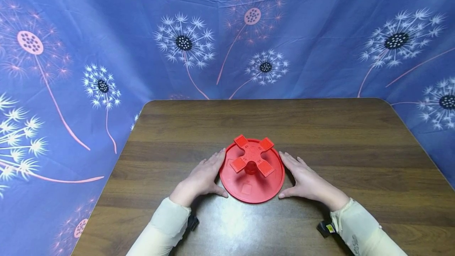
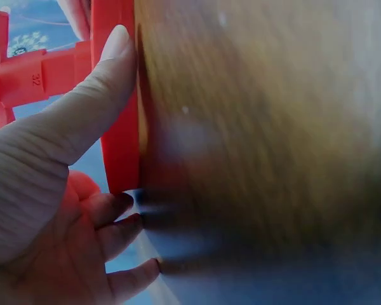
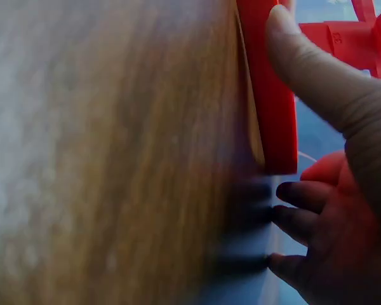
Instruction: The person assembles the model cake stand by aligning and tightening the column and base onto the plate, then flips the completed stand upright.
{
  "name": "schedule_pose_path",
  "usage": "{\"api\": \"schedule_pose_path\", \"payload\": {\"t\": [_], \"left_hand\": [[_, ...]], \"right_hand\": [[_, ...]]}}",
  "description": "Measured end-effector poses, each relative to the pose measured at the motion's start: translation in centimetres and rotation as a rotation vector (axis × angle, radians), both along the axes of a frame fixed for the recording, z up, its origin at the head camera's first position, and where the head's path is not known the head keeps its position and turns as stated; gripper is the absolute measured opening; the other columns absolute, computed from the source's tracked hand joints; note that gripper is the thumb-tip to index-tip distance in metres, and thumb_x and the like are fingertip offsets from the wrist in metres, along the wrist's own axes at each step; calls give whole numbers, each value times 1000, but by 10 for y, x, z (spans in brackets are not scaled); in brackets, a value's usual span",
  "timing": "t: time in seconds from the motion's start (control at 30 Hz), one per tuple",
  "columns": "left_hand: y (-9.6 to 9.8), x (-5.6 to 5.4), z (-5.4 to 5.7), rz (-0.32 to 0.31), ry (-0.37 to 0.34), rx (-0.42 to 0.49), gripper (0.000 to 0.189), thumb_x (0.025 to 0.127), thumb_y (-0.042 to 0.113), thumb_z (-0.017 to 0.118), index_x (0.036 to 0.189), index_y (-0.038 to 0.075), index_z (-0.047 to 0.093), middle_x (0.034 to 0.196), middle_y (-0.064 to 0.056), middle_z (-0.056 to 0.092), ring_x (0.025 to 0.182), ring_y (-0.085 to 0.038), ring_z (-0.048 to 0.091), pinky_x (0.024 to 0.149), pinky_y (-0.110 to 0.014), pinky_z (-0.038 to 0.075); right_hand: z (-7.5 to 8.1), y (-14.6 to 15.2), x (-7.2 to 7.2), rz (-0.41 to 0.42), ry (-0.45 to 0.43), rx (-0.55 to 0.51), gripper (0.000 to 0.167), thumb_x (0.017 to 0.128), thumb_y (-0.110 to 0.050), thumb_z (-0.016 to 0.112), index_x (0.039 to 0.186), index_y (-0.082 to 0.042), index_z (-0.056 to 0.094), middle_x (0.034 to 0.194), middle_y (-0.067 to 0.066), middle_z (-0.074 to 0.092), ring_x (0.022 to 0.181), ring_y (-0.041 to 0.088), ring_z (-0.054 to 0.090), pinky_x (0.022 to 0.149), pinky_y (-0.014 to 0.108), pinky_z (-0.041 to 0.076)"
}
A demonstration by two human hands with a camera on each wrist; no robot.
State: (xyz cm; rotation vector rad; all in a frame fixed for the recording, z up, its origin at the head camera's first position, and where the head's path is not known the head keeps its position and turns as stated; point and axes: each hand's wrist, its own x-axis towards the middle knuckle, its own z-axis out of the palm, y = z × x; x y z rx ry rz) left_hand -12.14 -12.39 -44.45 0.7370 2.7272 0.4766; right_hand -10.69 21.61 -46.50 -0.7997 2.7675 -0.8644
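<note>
A red plastic stand [image 1: 252, 192] sits on the table, with a round rimmed base, a short central post and a four-armed cross piece [image 1: 251, 152] on top. Small numbers mark the cross arms. My left hand [image 1: 202, 177] rests at the base's left side, fingers along the rim and thumb towards the front. On the opposite side my right hand [image 1: 305, 181] mirrors it. Both wrist views show the thumb near the red rim [image 2: 120, 152], [image 3: 276, 127] and the other fingertips low by the tabletop. Neither hand's fingers curl round the base.
The brown wood-grain table [image 1: 160, 129] extends around the stand on all sides. A blue cloth with dandelion prints [image 1: 135, 31] hangs behind the table and along its sides. Dark straps with small devices [image 1: 325, 228] sit at the wrists.
</note>
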Motion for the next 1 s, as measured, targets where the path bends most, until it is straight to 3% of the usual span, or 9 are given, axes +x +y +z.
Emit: {"api": "schedule_pose_path", "payload": {"t": [0.33, 0.6, 0.73, 0.83, 0.9, 1.0], "left_hand": [[1, -9, -2, 24, 38, 20, 138, 53, 48, 94, 157, 8, 13, 153, -15, 36, 139, -28, 37, 109, -52, 34], [0, -9, -5, 41, 16, 115, 141, 50, 44, 96, 158, 12, 11, 147, -18, 45, 129, -34, 49, 105, -46, 41], [-1, -7, -1, 60, -12, 188, 140, 51, 43, 96, 158, 18, 10, 134, -15, 57, 117, -32, 57, 99, -43, 46], [-4, -5, 6, 59, -35, 269, 139, 52, 43, 96, 159, 21, 9, 138, -9, 56, 120, -30, 55, 100, -44, 44], [-7, -3, 10, 57, -59, 334, 135, 53, 42, 95, 158, 21, 12, 143, -4, 52, 126, -26, 52, 104, -45, 41], [-10, 0, 13, 53, -115, 465, 125, 58, 36, 95, 157, 16, 20, 146, -2, 49, 132, -19, 48, 108, -46, 36]], "right_hand": [[1, -8, -3, -38, 36, 44, 122, 57, -37, 94, 149, 8, 28, 151, 25, 35, 139, 41, 31, 110, 63, 19], [-4, -7, -2, -58, 19, -2, 125, 54, -37, 94, 149, 8, 27, 151, 26, 34, 138, 41, 33, 111, 62, 19], [-1, 0, 4, -97, 6, -51, 125, 54, -40, 94, 151, 4, 28, 151, 23, 36, 135, 52, 31, 107, 65, 23], [4, 6, 9, -112, 7, -94, 123, 56, -46, 91, 152, -1, 29, 149, 23, 40, 130, 58, 33, 101, 67, 32], [9, 10, 13, -110, -6, -127, 120, 58, -48, 90, 153, -6, 29, 147, 21, 44, 130, 52, 39, 100, 61, 38], [16, 16, 16, -95, -20, -207, 113, 63, -42, 90, 153, -10, 31, 145, 16, 48, 129, 34, 48, 102, 37, 42]]}}
